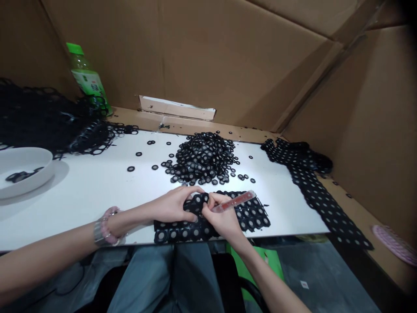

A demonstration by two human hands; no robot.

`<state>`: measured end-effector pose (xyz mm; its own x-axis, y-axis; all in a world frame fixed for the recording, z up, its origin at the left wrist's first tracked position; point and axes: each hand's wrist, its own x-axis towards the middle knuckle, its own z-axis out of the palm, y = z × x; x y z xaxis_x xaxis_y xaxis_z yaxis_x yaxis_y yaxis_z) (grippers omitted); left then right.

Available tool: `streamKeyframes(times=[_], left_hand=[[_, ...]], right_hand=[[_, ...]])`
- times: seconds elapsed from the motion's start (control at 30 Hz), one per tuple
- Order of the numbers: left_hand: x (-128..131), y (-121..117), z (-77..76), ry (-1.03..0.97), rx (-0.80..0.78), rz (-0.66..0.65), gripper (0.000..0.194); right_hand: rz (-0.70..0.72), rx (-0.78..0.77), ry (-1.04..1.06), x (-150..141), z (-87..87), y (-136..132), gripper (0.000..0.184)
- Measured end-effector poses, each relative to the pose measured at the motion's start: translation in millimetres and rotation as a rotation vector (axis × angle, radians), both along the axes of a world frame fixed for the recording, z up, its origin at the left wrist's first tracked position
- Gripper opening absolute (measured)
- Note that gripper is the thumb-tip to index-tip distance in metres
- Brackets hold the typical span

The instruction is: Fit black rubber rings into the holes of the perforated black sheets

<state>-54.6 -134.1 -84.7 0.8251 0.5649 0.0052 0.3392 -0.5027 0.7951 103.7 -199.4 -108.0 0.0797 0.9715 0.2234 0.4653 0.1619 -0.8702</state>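
left hand [172, 206]: curled closed on black ring sheet [249, 217] | right hand [223, 217]: gripping red tool [234, 202] (its kind is hard to tell) | sheet: 6 o'clock on white counter [81, 195], long axis side to side, beneath both hands, right hand nearer its right end

White table [97, 204] | heap of black mesh rings [203, 158] | loose rings [130, 168] | white bowl [39, 152] | punched black sheet [254, 219]

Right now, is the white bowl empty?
Not empty: the white bowl has black pieces lying inside it.
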Motion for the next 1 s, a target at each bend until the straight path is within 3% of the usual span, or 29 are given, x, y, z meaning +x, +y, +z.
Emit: streamKeyframes(times=[0.4, 0.67, 1.0], left_hand=[[-1.2, -2.9, -12.0, -0.076, -0.226, 0.022, 0.046], [-4.1, -2.8, -6.3, 0.023, -0.051, 0.080, 0.047], [-3.7, -3.0, -3.6, 0.035, -0.139, 0.051, 0.043]], right_hand=[[0.025, 0.094, -0.174, -4.1, -0.9, -1.5, 0.029], [-0.004, -0.016, 0.070, 1.7, 5.2, -0.7, 0.026], [0.015, -0.027, 0.065, 1.3, 4.0, -2.5, 0.027]])
